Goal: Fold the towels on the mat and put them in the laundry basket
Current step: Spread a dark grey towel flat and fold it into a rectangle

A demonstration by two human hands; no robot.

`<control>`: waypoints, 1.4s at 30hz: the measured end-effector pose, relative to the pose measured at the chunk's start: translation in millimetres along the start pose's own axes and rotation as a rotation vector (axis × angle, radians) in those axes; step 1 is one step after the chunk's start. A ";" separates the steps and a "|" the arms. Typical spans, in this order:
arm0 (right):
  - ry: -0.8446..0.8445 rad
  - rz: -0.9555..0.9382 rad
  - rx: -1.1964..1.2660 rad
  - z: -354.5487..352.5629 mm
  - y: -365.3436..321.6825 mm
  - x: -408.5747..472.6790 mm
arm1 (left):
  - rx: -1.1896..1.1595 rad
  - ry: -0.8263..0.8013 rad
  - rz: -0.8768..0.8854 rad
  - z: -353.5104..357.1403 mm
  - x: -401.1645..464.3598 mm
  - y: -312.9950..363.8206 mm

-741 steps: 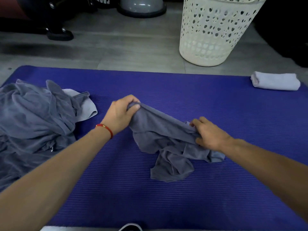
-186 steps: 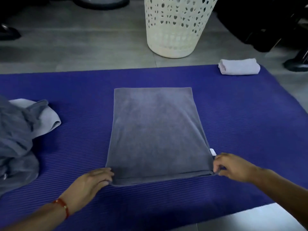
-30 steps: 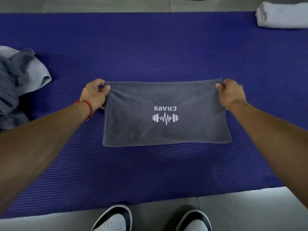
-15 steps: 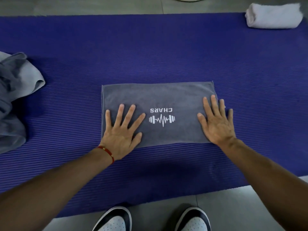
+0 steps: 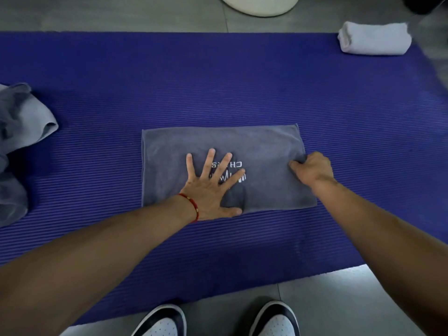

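Towel, folded, dark grey [image 5: 261,146]: lies flat as a rectangle on the purple ribbed exercise mat [image 5: 242,76], at the mat's middle; white printed logo [image 5: 238,164] partly covered by a hand. Left hand [image 5: 213,187]: palm down on the folded towel's middle and near edge, fingers [image 5: 209,158] straight and spread wide; red cord bracelet [image 5: 192,206] on the wrist. Right hand [image 5: 312,167]: at the folded towel's right edge, fingers curled, pinching the cloth there. Heap of unfolded grey towels [image 5: 17,132]: on the mat, well left of the folded towel. Rolled white towel [image 5: 374,41]: on the mat's far right corner. White laundry basket [image 5: 261,6]: on the grey floor beyond the mat, only its base in view. Two black-and-white shoes [image 5: 160,321]: on the floor just beside the mat's near edge.
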State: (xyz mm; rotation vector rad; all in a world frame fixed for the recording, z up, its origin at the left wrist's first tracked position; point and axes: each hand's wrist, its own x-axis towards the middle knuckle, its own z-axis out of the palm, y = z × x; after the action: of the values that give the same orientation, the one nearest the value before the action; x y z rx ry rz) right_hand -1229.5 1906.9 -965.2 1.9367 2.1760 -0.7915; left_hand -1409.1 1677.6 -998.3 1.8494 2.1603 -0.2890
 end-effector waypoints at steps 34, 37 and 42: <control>-0.237 -0.995 -0.147 7.6 -111.2 -118.8 | -1.205 0.465 -0.764 -37.2 -84.4 -94.6; -0.332 -0.976 -0.338 15.4 -94.6 -111.7 | -1.042 0.344 -0.823 -14.5 -86.5 -106.5; -0.429 -1.006 -0.676 24.2 -67.0 -117.0 | -0.825 0.464 -0.784 -5.1 -84.0 -97.1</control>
State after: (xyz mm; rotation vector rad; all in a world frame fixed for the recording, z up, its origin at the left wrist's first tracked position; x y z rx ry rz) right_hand -1279.2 1788.9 -916.4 0.2789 2.5477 -0.3763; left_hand -1493.5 1585.7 -968.0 0.6147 2.6132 0.8421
